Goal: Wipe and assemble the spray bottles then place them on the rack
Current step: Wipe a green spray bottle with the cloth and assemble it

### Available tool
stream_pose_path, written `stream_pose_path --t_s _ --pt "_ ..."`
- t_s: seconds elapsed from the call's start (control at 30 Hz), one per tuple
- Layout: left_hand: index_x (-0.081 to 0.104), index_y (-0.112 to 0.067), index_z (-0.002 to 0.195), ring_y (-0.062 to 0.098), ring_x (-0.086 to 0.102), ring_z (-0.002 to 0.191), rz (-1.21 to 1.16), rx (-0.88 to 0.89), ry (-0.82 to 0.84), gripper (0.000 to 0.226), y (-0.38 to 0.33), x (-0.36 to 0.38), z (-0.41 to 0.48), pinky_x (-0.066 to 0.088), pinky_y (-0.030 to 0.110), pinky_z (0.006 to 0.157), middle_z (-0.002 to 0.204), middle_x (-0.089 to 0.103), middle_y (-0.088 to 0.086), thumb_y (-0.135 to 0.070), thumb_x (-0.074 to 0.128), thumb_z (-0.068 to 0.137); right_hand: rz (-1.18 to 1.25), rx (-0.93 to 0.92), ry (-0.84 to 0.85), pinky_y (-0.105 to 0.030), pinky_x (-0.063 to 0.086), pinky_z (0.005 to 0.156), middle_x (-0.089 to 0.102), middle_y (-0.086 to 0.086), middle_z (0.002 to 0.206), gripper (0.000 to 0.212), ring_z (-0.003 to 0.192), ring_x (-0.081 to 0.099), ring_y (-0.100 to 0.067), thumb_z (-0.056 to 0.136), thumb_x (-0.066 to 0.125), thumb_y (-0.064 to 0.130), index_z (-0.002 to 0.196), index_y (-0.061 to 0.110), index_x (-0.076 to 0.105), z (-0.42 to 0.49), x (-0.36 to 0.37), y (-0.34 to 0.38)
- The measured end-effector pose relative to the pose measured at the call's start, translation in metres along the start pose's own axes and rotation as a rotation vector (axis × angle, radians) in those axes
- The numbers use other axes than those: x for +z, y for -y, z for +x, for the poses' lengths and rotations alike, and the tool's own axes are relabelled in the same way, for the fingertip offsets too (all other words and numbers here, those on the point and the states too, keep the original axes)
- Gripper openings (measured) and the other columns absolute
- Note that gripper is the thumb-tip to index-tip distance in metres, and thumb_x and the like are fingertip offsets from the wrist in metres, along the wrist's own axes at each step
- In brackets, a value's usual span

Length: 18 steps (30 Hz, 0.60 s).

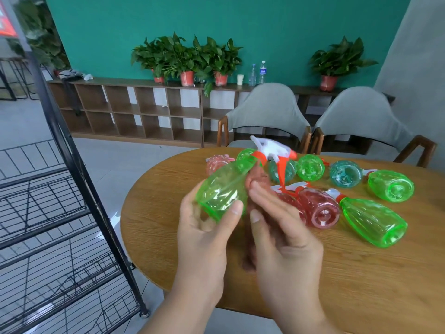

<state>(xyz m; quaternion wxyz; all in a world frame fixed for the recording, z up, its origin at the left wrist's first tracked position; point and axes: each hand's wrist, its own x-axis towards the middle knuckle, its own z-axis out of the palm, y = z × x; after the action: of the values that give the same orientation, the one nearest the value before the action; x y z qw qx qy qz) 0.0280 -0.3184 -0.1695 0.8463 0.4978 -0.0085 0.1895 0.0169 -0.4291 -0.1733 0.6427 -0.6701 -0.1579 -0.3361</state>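
Rack on your left: no bottles are showing on the wire shelves in view, so I'm judging that placing hasn't started.

Your left hand is gripping the green bottle round its base end. It's holding the bottle tilted above the desk's left edge, neck pointing away from you. A white-and-orange trigger head is sitting at that neck (blurred, can't tell if it's screwed home).

Your right hand is hovering just beside the bottle. Its fingers are mostly straight and its grip is wide, holding nothing I can make out. No cloth is showing in either hand, so I can't confirm any wiping.

Right of that, the rest are lying on their sides on the desk:
- a pink bottle near the middle
- a teal bottle behind it
- a large green bottle nearest the right edge, wearing a trigger head

Others are lying around them.

Judgement: you're working the first bottle, assembly step. The whole batch on the desk is waiting, and racking is all ahead.
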Motion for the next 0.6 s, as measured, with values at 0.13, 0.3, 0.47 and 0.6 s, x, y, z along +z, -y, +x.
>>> stream_pose_path --t_s 0.13,0.3,0.47,0.6 --pt "0.058 -0.017 0.137 0.021 0.076 0.114 -0.004 -0.054 0.000 0.066 -0.002 0.000 0.002 0.062 0.036 0.093 0.123 0.078 0.004 -0.016 0.092 0.080 -0.126 -0.147 0.067 -0.040 0.054 0.108 0.075 0.013 0.132 0.041 0.126 0.069 -0.021 0.094 0.075 -0.008 0.124 0.019 0.079 -0.002 0.002 0.003" --pt "0.056 -0.011 0.134 0.019 0.075 0.114 0.014 -0.120 0.107 0.073 0.004 -0.004 0.001 0.060 0.024 0.088 0.123 0.078 0.010 -0.020 0.093 0.072 -0.074 -0.089 0.026 -0.039 0.048 0.116 0.074 0.010 0.136 0.037 0.135 0.065 -0.016 0.099 0.068 -0.007 0.128 0.015 0.076 0.022 -0.007 0.000" --pt "0.059 -0.008 0.136 0.030 0.068 0.129 0.079 -0.197 0.294 0.070 0.011 -0.007 -0.007 0.050 0.046 0.112 0.131 0.074 0.015 -0.035 0.090 0.080 0.100 0.158 0.006 -0.036 0.051 0.113 0.074 0.017 0.134 0.037 0.127 0.069 -0.014 0.108 0.055 0.002 0.127 0.026 0.077 0.046 -0.020 0.004" --pt "0.064 -0.018 0.141 0.029 0.062 0.138 0.166 -0.206 0.371 0.052 0.009 -0.009 -0.008 0.039 0.059 0.123 0.140 0.071 0.009 -0.043 0.077 0.097 0.198 0.262 0.001 -0.036 0.055 0.110 0.076 0.009 0.132 0.038 0.128 0.068 -0.012 0.111 0.051 0.002 0.128 0.023 0.078 0.046 -0.022 0.004"
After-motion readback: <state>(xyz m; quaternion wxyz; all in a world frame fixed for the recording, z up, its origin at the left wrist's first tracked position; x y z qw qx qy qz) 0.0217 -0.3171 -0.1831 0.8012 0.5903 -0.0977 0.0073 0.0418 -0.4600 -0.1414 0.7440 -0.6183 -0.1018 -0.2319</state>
